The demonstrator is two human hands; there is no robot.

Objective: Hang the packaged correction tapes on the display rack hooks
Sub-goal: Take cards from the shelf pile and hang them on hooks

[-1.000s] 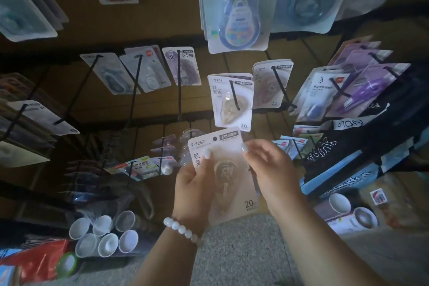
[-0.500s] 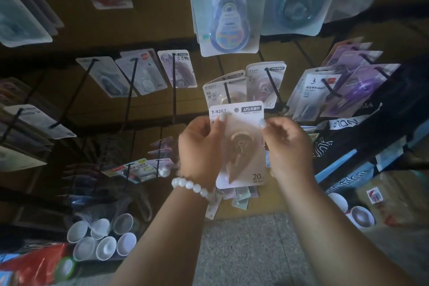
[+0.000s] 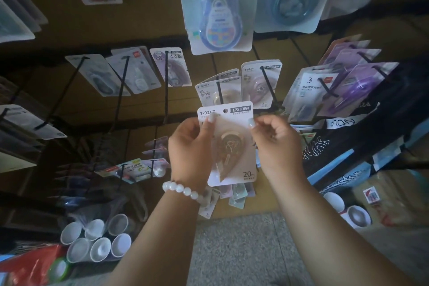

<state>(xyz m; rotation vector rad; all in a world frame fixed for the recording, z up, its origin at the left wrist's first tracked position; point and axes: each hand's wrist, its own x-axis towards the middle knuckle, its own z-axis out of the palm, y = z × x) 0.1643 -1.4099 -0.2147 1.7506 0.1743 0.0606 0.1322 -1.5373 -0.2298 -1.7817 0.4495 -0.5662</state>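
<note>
Now at frame centre: a carded tape (image 3: pixel 228 144), marked T-9267 and 20 m, held upright between both hands. Left hand (image 3: pixel 190 146) gripping its left edge, thumb laid over the front near the top, fingers behind and hidden. Right hand (image 3: pixel 276 144) pinching the upper right edge, fingers (image 3: pixel 251 122) curled on the card's rim. Punched hole at the card's top, just below the tip of a black hook (image 3: pixel 219 93) that already carries matching T-9267 packs (image 3: pixel 217 88); hole apart from the hook, not threaded. Just right of those, a T-9264 pack (image 3: pixel 260 83) on the neighbouring hook. Purple packs (image 3: pixel 355 81) at upper right, larger blister packs (image 3: pixel 220 7) along the top. White bead bracelet (image 3: pixel 181 189) on the left wrist. Paper cups (image 3: pixel 97 241) at lower left, on their sides with mouths showing. Grey floor (image 3: pixel 239 251) at bottom centre.
</note>
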